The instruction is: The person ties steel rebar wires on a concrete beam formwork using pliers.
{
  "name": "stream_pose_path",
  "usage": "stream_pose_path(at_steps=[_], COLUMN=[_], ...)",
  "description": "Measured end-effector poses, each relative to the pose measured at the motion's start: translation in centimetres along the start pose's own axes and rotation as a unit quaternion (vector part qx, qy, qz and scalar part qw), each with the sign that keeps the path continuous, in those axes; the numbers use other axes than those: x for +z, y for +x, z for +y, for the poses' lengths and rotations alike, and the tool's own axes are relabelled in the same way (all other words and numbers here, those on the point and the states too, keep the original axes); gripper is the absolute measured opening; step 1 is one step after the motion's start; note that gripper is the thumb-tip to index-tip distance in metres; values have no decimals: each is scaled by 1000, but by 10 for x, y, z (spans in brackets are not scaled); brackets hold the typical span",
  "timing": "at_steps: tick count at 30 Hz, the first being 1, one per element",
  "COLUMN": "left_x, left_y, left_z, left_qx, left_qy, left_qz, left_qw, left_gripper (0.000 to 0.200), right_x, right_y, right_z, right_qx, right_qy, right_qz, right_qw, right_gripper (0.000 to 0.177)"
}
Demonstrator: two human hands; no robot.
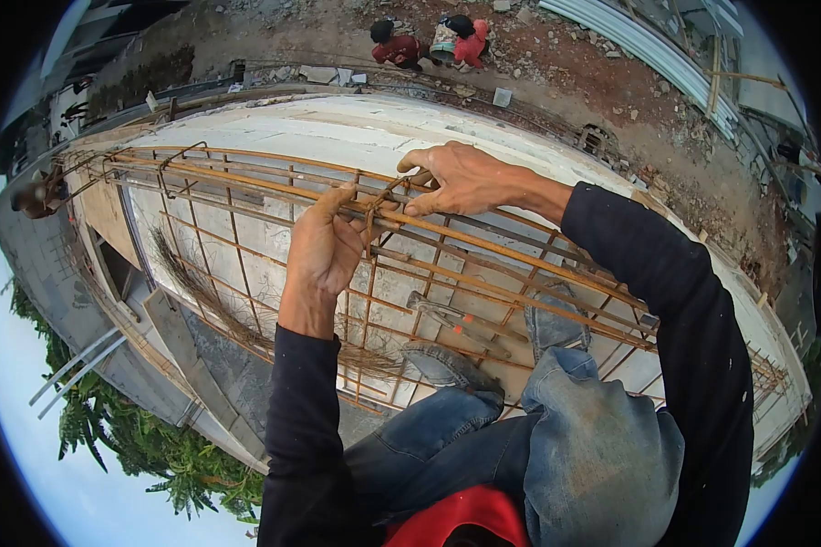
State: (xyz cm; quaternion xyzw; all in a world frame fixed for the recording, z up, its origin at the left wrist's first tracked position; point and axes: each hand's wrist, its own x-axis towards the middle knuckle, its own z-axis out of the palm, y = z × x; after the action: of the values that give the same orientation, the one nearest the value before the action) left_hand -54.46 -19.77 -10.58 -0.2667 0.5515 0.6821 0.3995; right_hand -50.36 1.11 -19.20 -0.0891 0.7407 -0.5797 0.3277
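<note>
A rusty rebar cage (520, 273) runs across the view, made of long bars with square stirrups. My left hand (324, 246) is closed round the upper bars beside a stirrup corner (372, 211), thumb on top and fingers underneath. On the other side of that corner, my right hand (470, 178) curls over the bars, with thumb and index finger on either side of them. Its other fingers are partly hidden. Below the hands, pincers (456, 321) with orange marks lie inside the cage. A loose bundle of thin tie wire (205, 301) hangs across the bars to the left.
My shoes (452, 369) stand among the lower bars. A pale wall ledge (337, 123) runs behind the cage, with a drop to rubble ground (556, 82) where two people (429, 44) are. Another person (38, 194) is at the far left end. Boards (182, 342) lie lower left.
</note>
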Motion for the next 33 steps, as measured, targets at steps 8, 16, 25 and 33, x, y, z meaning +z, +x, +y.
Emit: stream_pose_path(at_steps=[8,16,25,33], left_x=[-2,-1,11,3], left_y=[-45,60,95,116], left_z=[52,99,81,71], left_qx=[13,145,105,203], left_qy=[326,812,844,815], left_qz=[99,-225,-347,-402], left_qw=[940,520,395,364], left_gripper=[43,61,50,59], right_x=[5,2,2,-6], right_y=[-2,0,1,-46], right_z=[4,2,6,-33], right_qx=[-7,-3,0,-163], right_qy=[35,46,28,-133], right_qz=[44,36,30,350], right_qw=[998,998,999,913], right_gripper=[69,76,91,46])
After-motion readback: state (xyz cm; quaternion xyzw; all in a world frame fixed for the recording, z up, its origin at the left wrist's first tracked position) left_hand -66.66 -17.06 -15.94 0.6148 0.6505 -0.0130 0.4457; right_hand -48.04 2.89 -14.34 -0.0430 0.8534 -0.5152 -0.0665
